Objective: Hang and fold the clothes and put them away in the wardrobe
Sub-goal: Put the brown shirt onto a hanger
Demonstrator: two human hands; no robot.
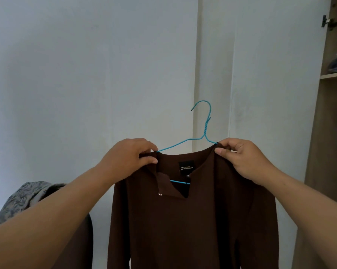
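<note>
Both hands pinch the shoulders of a dark brown long-sleeved top [193, 220] on a blue wire hanger [204, 131]: left hand [127, 162] left of the hook, right hand [241, 158] right of it.

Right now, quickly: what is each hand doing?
Left hand: pinches the left shoulder of the brown long-sleeved top, which sits on the blue wire hanger.
Right hand: pinches the top's right shoulder.

A plain pale blue-grey wall [86, 74] fills the view in soft, even light; a white vertical pillar [214, 74] projects from it, and an open light-wood wardrobe [322, 152] stands at right.
</note>
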